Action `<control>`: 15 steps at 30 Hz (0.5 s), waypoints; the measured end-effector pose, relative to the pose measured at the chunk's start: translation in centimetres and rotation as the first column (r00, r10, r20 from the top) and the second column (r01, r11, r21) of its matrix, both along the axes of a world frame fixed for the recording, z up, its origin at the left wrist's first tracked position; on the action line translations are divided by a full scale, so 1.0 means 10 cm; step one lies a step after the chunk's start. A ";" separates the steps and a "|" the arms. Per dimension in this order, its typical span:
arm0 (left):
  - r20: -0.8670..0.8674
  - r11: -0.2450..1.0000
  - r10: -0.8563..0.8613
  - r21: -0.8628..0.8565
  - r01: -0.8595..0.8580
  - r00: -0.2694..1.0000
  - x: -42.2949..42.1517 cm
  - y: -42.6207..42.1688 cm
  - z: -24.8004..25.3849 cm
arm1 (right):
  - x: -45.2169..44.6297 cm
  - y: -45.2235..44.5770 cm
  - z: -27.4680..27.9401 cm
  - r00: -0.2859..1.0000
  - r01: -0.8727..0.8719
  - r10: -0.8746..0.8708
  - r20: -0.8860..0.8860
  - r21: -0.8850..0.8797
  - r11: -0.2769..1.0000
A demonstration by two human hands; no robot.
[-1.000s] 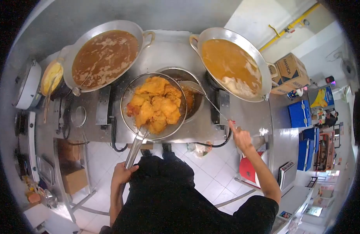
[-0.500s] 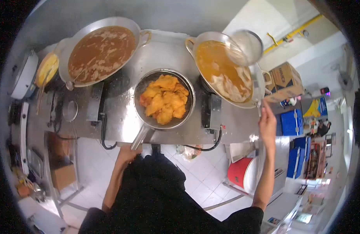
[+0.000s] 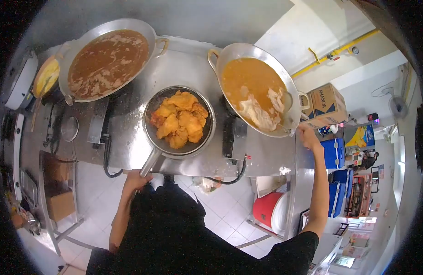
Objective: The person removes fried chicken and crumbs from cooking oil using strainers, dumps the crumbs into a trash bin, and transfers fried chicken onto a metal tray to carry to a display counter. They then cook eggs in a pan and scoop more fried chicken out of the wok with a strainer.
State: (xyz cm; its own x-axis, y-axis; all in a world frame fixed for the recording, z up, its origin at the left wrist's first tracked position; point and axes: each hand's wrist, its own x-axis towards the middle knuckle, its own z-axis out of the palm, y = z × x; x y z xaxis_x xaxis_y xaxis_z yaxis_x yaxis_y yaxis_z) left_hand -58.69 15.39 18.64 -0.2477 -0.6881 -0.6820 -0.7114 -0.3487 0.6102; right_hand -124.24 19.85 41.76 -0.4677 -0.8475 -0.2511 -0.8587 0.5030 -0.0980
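My left hand [image 3: 137, 179] is closed round the handle of a round mesh strainer [image 3: 149, 162]. Golden fried chicken pieces [image 3: 179, 120] lie heaped in the strainer, over the steel counter. At the right, my right hand [image 3: 308, 137] is closed on the handle of a skimmer [image 3: 304, 117], beside the rim of a large wok [image 3: 248, 49]. The skimmer's head is hard to make out inside the wok. Pale, battered pieces [image 3: 257, 112] sit in the wok's orange-brown oil.
A second wok [image 3: 103, 31] of darker, frothy oil stands at the left. Beyond it is a bowl of yellow batter [image 3: 47, 75]. A small sieve [image 3: 70, 128] lies on the counter [image 3: 174, 62]. Cardboard boxes [image 3: 328, 103], blue coolers [image 3: 332, 153] and a red bucket [image 3: 267, 210] are at the right.
The skimmer has come down from above the right wok's far rim. My right hand stays near the wok's edge. The whole view has shifted slightly; the left hand still holds the strainer.
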 end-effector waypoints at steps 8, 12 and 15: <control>-0.110 0.991 0.118 -0.046 -0.123 0.987 -0.05 0.10 -0.11 | 1.11 -0.55 0.12 0.885 0.184 -0.243 0.397 0.183 0.966; -0.105 0.978 0.204 0.075 -0.196 0.973 -0.18 0.09 -0.02 | 1.38 -0.70 -0.01 0.765 0.241 -0.286 0.577 0.155 0.958; -0.116 0.981 0.192 0.032 -0.189 0.975 -0.22 0.10 -0.01 | 1.48 -0.68 -0.06 0.690 0.234 -0.253 0.678 0.122 0.964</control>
State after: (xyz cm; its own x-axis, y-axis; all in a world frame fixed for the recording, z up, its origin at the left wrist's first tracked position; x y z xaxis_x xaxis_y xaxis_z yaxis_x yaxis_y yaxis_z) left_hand -60.89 16.41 18.58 -0.1930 -0.7165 -0.6703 -0.5539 -0.4843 0.6772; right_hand -109.44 13.04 41.14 -0.3495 -0.7176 -0.6024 -0.4079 0.6954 -0.5917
